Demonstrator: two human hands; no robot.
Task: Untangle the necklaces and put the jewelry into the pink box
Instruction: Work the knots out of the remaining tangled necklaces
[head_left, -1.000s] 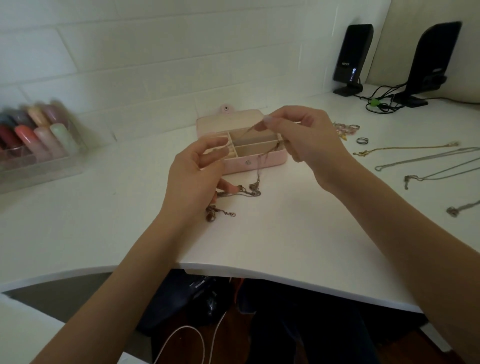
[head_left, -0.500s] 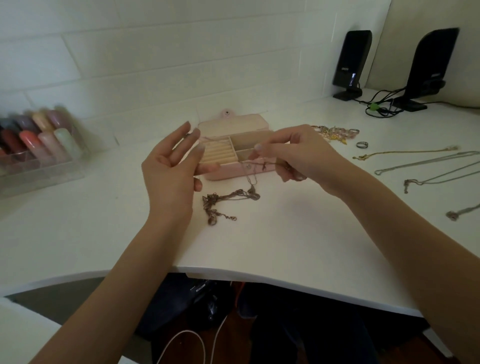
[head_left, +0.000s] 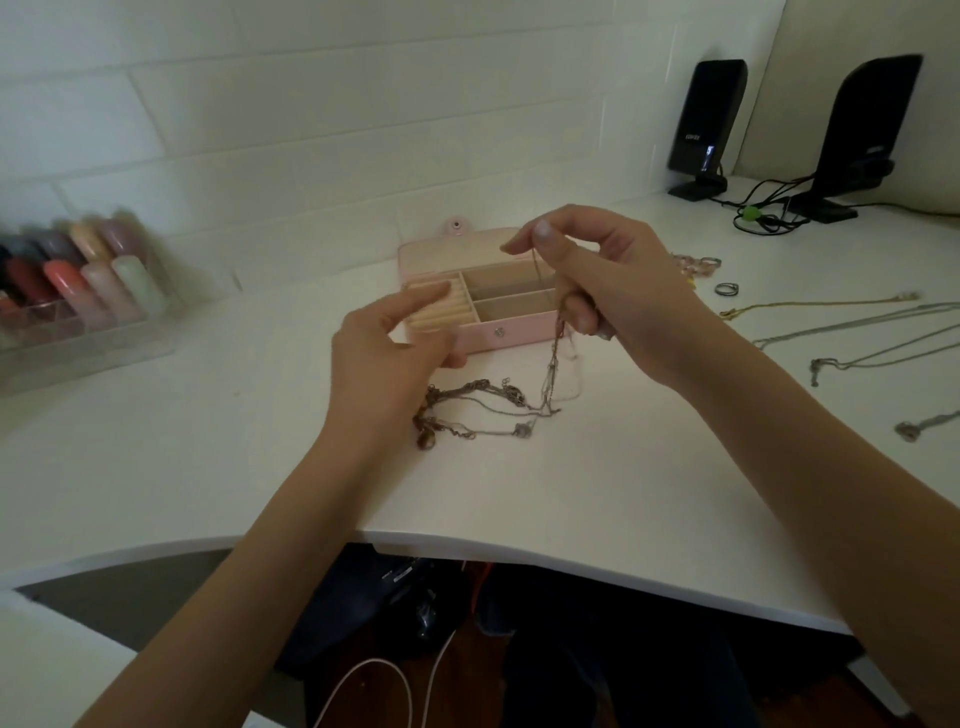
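Speakers (head_left: 705, 124), black pair, back right by cables (head_left: 763, 218); clear organiser of coloured tubes (head_left: 78, 291) far left, blurred. Rings (head_left: 726, 289) and straightened chains (head_left: 852, 332) lie right, long axes running left-right. Pink box (head_left: 498, 332) open at centre, lid flat toward wall, compartments facing up. Right hand (head_left: 613, 291) raised, thumb and forefinger pinching chain hanging down to tangled necklaces (head_left: 478, 410) on white worktop (head_left: 208, 441) just before box. Left hand (head_left: 384, 358) fingers relaxed, half covering box corner; grip on anything, cannot tell. White brick wall behind.
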